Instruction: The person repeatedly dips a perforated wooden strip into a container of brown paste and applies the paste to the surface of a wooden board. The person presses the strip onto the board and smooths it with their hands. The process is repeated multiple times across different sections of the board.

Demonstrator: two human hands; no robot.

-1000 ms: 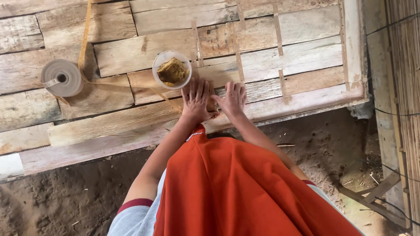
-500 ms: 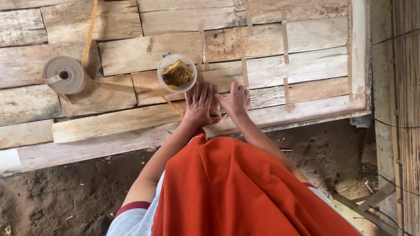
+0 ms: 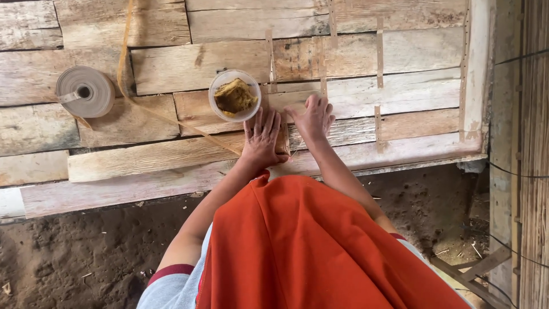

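Note:
My left hand (image 3: 262, 140) lies flat on the plank table (image 3: 143, 157), fingers spread, pressing beside a short brown paper strip (image 3: 282, 139). Slightly farther out, my right hand (image 3: 311, 119) rests on the wood with its fingertips bent down onto the planks, holding nothing. Just beyond my left fingers stands a clear plastic cup (image 3: 234, 94) with a yellowish-brown lump inside. A roll of brown paper tape (image 3: 84, 91) lies at the left. Its loose band (image 3: 171, 121) runs across the boards toward my left hand.
Several thin paper strips (image 3: 379, 51) are stuck upright across the planks at the back right. The table's near edge drops to a dirt floor (image 3: 86, 252). A bamboo wall (image 3: 532, 143) and wires stand at the right. My orange apron (image 3: 309, 246) fills the lower middle.
My right hand has slid farther from me along the boards, fingers now bent. My left hand stays flat in the same spot.

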